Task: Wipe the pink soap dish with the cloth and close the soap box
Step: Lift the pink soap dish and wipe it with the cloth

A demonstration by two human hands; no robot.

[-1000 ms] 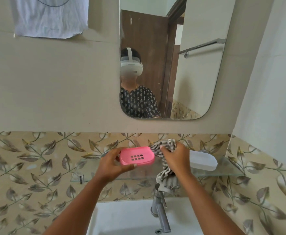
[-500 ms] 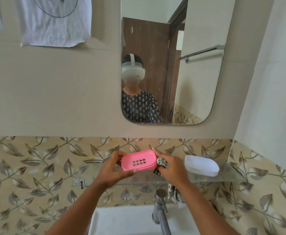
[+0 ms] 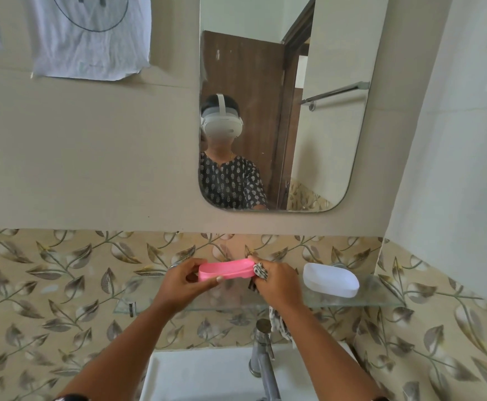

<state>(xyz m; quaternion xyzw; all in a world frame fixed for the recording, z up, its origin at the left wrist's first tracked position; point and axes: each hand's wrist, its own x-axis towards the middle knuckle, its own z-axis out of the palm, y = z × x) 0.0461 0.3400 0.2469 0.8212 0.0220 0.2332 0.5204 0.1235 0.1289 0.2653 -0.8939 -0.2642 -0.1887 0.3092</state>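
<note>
My left hand point(image 3: 183, 282) grips the left end of the pink soap dish point(image 3: 225, 270), held level above the glass shelf point(image 3: 381, 299). My right hand point(image 3: 277, 280) holds a black-and-white patterned cloth point(image 3: 260, 271) bunched against the dish's right end; the cloth's tail point(image 3: 280, 324) hangs below my wrist. The white soap box lid point(image 3: 331, 279) lies on the shelf to the right, apart from both hands.
A chrome tap point(image 3: 262, 357) rises from the white basin point(image 3: 202, 374) directly under my hands. The mirror point(image 3: 282, 105) hangs on the wall above, a white cloth point(image 3: 92, 36) at the upper left. The right-hand wall stands close to the shelf end.
The pink dish has been turned from showing its holed face to lying edge-on. The cloth is now bunched tighter at the dish's right end.
</note>
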